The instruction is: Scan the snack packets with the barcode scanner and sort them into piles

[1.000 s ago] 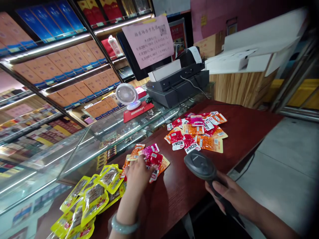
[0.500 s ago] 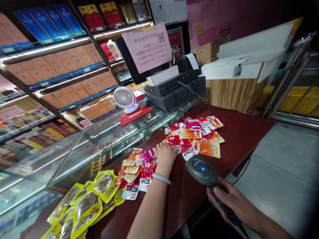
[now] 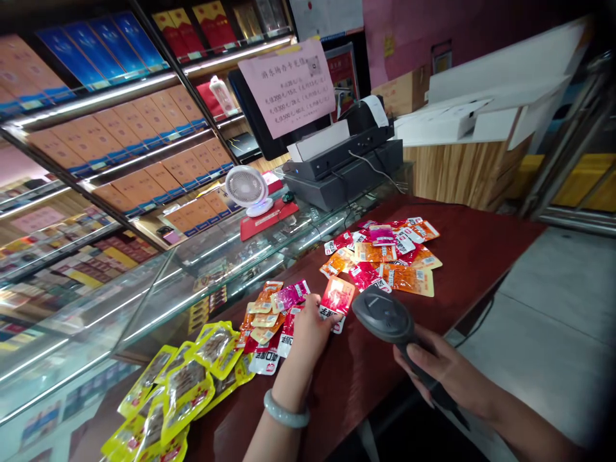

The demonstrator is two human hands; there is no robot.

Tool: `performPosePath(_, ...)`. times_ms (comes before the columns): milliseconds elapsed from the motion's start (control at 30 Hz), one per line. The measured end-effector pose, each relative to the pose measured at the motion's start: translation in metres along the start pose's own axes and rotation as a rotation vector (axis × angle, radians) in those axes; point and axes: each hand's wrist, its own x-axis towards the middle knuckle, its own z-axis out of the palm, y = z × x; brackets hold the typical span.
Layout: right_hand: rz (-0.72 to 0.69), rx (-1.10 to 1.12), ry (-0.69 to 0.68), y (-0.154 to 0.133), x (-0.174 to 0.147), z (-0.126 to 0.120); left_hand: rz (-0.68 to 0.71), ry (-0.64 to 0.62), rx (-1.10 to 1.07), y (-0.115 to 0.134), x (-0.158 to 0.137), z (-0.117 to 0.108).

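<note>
Hands, two, both engaged, as seen in the head view. Left hand: partly closed, thumb laid over the white lower end of one red-and-white packet, fingers at its left edge; seemingly a light pinch, the far fingertips hidden. Pale bracelet at the wrist. Right hand: wrapped round the handle of a dark handheld scanner, thumb along the grip; whether a finger presses the trigger cannot be told.

Item held: the packet, in the gap between two heaps over the dark red counter, just left of the scanner's head, a bright reddish glow across its face. Lifted or resting: not clear.

Handling note, by judgement: packet best kept flat and taut, its printed code turned to the scanner's window, thumb clear of the code, glossy film tilted slightly if glare interferes; scanner steady, one packet apart from its neighbours.

Adjacent stock: mixed red, orange and magenta packets, near heap beside the left hand; similar far heap beyond the scanner; yellow-edged packets at left. Behind: glass display case, white fan.
</note>
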Motion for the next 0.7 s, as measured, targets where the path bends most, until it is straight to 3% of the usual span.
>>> performPosePath(167,-0.010,0.041,-0.031,0.005,0.000,0.005,-0.033,0.029,0.057,-0.004,-0.015,-0.015)
performPosePath(267,0.002,0.034,-0.054,0.004,0.001,0.007,-0.135,0.063,0.272,-0.019,-0.025,-0.041)
performPosePath(400,-0.001,0.022,-0.088,0.005,0.006,0.004,-0.122,0.322,0.521,-0.028,-0.016,-0.067)
performPosePath(467,0.008,0.022,-0.069,0.009,0.008,0.001,-0.056,0.367,0.516,-0.020,0.005,-0.063)
performPosePath(600,0.030,0.049,-0.021,0.018,0.013,-0.005,0.124,0.245,0.456,0.013,0.066,-0.026)
performPosePath(700,0.044,0.066,0.011,0.018,0.015,-0.005,0.081,0.135,0.468,0.034,0.105,0.001)
